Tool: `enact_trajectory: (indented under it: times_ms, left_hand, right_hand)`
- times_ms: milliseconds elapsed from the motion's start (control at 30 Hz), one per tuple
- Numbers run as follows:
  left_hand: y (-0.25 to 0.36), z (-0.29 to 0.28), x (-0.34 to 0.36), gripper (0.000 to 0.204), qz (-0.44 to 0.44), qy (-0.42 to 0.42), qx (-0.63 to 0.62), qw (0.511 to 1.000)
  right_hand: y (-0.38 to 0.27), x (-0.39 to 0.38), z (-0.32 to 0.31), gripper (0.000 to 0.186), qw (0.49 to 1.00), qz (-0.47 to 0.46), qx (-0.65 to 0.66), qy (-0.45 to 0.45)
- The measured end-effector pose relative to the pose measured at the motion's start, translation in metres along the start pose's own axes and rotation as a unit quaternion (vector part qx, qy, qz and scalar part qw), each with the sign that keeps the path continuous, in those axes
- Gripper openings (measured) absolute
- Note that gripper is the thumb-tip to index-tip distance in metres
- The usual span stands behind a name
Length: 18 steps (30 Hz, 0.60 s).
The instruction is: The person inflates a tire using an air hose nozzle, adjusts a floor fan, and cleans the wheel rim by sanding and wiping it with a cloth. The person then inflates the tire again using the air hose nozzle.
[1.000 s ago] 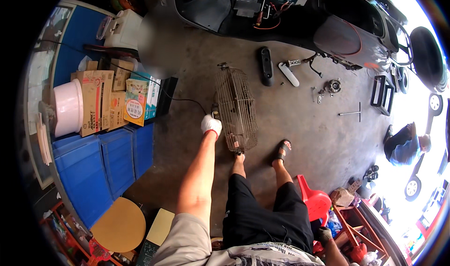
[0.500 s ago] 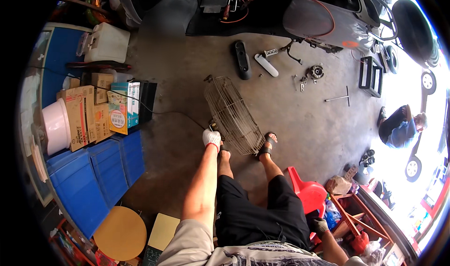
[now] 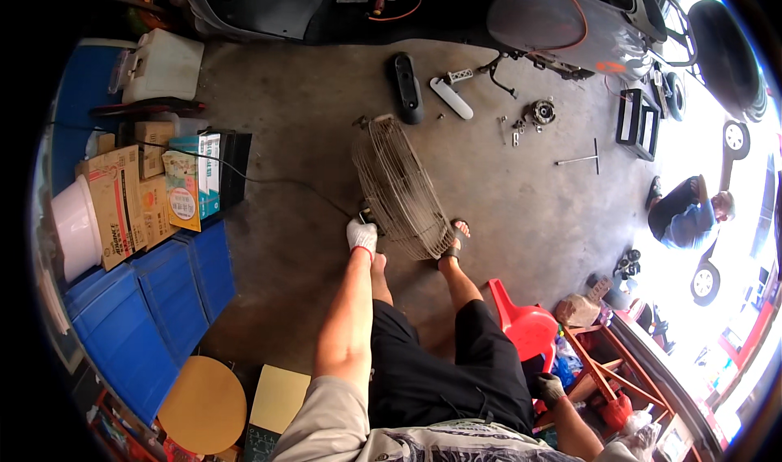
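Observation:
My left hand point(image 3: 362, 236), in a white knit glove with a red cuff, is closed on the back of an electric fan point(image 3: 401, 187) with a round wire cage. The fan stands tilted on the concrete floor in front of my feet, its lower end beside my right sandal point(image 3: 454, 246). A dark cord point(image 3: 277, 180) runs from it leftward to the boxes. My right hand point(image 3: 550, 387), also gloved, is low at my right side next to a red plastic chair point(image 3: 525, 325). Its fingers are too small and dark to make out.
Cardboard boxes point(image 3: 114, 205), a pink bucket point(image 3: 76, 227) and blue bins point(image 3: 122, 311) line the left. A round yellow stool point(image 3: 202, 405) is behind them. Ahead lie a grey scooter point(image 3: 562, 26), loose parts point(image 3: 538, 112) and a T-handle wrench point(image 3: 580, 161). A person point(image 3: 692, 213) crouches far right.
The whole view has shifted, so floor things sit a little further left and higher. My left hand stays on the fan, which has barely moved. The right hand remains by the chair.

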<state>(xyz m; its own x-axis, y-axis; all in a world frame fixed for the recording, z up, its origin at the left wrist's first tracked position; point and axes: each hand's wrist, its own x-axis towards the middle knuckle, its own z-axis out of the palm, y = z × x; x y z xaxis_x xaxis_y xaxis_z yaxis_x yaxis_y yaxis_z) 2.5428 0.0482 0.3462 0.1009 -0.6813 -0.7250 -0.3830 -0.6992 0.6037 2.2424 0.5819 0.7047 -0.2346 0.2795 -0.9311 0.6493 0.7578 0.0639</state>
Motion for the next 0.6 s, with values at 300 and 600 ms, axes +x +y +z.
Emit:
enact_trajectory:
  times_ms: [300, 600]
  left_hand:
    - [-0.053, -0.013, 0.054, 0.028, 0.031, 0.047, 0.124, 0.991]
    - [0.032, 0.02, -0.047, 0.031, -0.054, 0.018, 0.271, 0.961]
  right_hand:
    - [-0.033, 0.014, 0.02, 0.024, 0.997, -0.04, -0.028, -0.052]
    - [-0.073, -0.013, -0.006, 0.03, 0.998, -0.045, -0.031, 0.015]
